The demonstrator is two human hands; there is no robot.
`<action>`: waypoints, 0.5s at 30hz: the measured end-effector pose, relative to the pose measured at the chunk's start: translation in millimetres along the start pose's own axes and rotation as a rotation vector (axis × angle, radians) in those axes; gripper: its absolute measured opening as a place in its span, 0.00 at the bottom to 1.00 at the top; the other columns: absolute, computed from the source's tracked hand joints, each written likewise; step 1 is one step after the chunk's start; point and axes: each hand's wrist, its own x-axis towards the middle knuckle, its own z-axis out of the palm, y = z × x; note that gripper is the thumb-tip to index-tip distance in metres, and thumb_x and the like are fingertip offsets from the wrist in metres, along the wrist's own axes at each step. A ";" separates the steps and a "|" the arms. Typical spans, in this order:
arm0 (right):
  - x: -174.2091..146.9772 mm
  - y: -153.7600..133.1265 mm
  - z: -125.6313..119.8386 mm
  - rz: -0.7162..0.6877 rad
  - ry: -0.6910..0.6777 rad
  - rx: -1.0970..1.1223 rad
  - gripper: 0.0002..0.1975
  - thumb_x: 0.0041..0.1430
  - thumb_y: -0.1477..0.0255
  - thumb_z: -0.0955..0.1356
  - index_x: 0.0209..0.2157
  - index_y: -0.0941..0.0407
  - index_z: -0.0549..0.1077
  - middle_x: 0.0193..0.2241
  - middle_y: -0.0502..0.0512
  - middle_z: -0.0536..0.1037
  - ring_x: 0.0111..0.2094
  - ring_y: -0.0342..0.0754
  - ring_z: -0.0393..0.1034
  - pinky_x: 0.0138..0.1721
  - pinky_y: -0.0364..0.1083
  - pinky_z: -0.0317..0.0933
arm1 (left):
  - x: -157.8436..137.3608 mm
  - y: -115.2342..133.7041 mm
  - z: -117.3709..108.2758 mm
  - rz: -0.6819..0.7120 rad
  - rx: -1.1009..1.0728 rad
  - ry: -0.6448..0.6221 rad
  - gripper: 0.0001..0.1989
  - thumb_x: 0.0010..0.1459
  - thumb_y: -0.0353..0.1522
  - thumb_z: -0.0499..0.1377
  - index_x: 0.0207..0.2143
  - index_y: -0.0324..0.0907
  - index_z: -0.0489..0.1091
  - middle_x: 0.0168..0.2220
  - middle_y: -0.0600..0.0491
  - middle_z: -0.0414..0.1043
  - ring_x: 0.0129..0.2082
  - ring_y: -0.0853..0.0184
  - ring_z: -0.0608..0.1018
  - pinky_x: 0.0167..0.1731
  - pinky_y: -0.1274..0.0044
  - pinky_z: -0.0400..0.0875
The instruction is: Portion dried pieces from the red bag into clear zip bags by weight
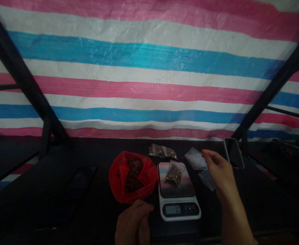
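Observation:
A white digital kitchen scale with a lit display stands in the middle of the table. On its plate lies a small clear zip bag with brown dried pieces inside. Left of the scale an open red plastic bag holds dark brown pieces. My left hand is in front of the red bag, fingers curled and pressed together, nothing visible in them. At the right, my right hand pinches at the edge of a clear plastic bag. Another clear plastic bag lies beneath that hand.
Several filled zip bags lie behind the scale. A phone rests at the right, and a dark flat device at the left. Black frame bars slant up on both sides, before a striped plastic sheet.

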 end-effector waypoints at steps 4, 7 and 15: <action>7.0 17.0 1.9 -0.082 -0.099 -0.136 0.21 0.53 0.58 0.68 0.42 0.56 0.84 0.37 0.61 0.87 0.34 0.54 0.79 0.35 0.49 0.68 | 1.8 2.5 4.8 -0.103 -0.024 0.062 0.15 0.76 0.33 0.48 0.39 0.49 0.72 0.27 0.59 0.79 0.23 0.71 0.81 0.27 0.80 0.74; 11.3 29.4 8.1 -0.118 -0.191 -0.204 0.18 0.53 0.61 0.69 0.38 0.55 0.85 0.32 0.59 0.86 0.29 0.54 0.77 0.33 0.49 0.66 | 0.9 3.5 6.3 -0.118 -0.015 0.075 0.16 0.76 0.34 0.47 0.38 0.49 0.72 0.26 0.60 0.78 0.23 0.71 0.80 0.27 0.80 0.73; 12.9 47.6 20.0 -0.180 -0.288 -0.272 0.16 0.58 0.63 0.67 0.38 0.54 0.84 0.33 0.60 0.87 0.34 0.57 0.80 0.39 0.52 0.70 | 3.3 4.4 4.1 -0.121 0.007 0.096 0.17 0.77 0.35 0.47 0.37 0.49 0.73 0.26 0.60 0.79 0.22 0.72 0.80 0.29 0.79 0.74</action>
